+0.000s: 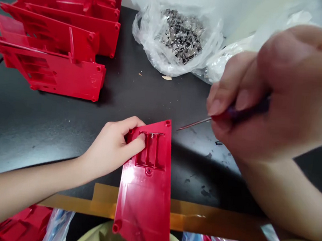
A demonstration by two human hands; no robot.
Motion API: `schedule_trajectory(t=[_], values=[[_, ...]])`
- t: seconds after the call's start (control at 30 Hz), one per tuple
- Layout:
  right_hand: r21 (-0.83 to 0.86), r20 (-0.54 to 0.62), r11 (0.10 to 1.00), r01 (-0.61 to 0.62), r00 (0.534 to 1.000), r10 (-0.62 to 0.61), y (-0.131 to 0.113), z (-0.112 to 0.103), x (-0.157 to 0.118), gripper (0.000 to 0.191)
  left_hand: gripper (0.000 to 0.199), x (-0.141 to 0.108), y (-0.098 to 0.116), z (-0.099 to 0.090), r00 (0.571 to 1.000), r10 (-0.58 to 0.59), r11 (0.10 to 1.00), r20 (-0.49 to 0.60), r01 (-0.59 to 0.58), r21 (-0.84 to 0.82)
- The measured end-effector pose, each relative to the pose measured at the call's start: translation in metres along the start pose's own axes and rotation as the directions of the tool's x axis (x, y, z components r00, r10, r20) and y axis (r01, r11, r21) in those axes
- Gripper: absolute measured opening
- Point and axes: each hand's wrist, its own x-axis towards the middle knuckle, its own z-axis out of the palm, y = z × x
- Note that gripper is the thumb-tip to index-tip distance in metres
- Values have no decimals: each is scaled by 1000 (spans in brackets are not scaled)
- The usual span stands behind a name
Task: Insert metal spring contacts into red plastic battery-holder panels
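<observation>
My left hand (115,146) grips the upper left edge of a red plastic panel (144,199), its thumb resting at the recessed battery compartment (156,150). Thin metal pieces (152,133) sit along the top wall of that compartment. The panel lies over the front edge of the table, its lower end towards me. Up at the right, my right hand (276,90) is closed round the handle of a screwdriver (195,123). The thin shaft points left and down, its tip apart from the panel's right edge. Most of the handle is hidden in the fingers.
A row of similar red panels (70,76) stands at the back left. An open plastic bag of small metal parts (184,34) sits at the back, more clear plastic (227,62) beside it. Brown tape (103,202) runs along the table's front edge; bagged red parts (26,225) lie below.
</observation>
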Motion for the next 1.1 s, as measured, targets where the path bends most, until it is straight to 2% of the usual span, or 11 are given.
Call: schedule_trajectory(t=[0.07,0.1,0.2,0.33,0.57,0.77,0.93,1.1], values=[[32,-45,999,-33,998,35,2,1,0,48,16,0,1,0,1000,4,1000,5,-4,28],[41,-24,999,-22,999,23,5,2,-2,45,16,0,2,0,1000,8,999,9,-8,32],[-4,137,1000,22,990,-22,18,6,-10,41,18,0,4,-1,1000,8,1000,25,-8,20],[-59,188,997,40,982,-28,26,8,-17,42,16,0,7,-3,999,8,1000,33,-8,11],[-123,268,987,104,961,-68,20,7,-17,41,15,0,5,-3,999,3,1000,42,-3,-2],[-242,339,957,162,938,-74,6,8,-14,42,16,-1,-1,-1,999,51,999,12,-51,19],[-338,304,922,189,949,-83,-4,11,-14,42,12,-1,-2,0,997,73,997,4,-73,18],[-239,226,965,108,973,-53,8,9,-20,48,14,0,3,-2,999,25,999,43,-27,38]])
